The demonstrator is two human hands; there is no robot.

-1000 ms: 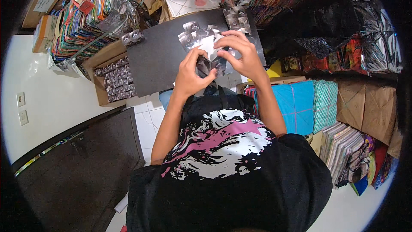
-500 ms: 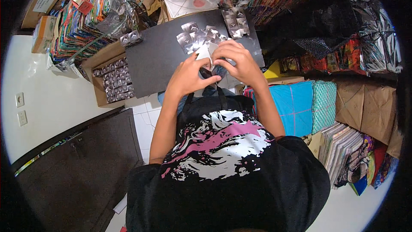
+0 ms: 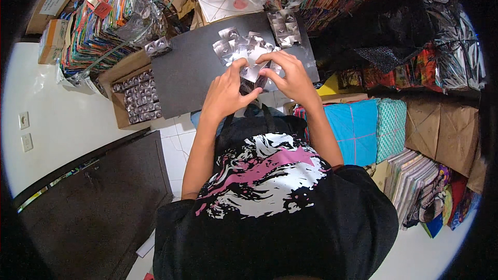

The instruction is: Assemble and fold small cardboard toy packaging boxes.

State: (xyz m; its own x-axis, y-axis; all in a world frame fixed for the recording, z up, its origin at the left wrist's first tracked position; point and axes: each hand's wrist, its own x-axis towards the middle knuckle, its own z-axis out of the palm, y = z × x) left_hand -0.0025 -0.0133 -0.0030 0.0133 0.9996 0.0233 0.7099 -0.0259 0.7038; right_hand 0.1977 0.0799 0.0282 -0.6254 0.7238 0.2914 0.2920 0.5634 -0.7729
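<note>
1. Both hands, left (image 3: pixel 224 93) and right (image 3: pixel 291 79), pinch one foil piece (image 3: pixel 252 71) above the dark board (image 3: pixel 187 78).
2. Foil looks light, thin, crease-prone; I'd grip the edges, fingertips only.

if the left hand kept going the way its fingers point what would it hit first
The left hand points up and right over the dark board. It would first meet the silver foil piece both hands pinch, then the loose foil pieces beyond; depth is unclear.
</note>
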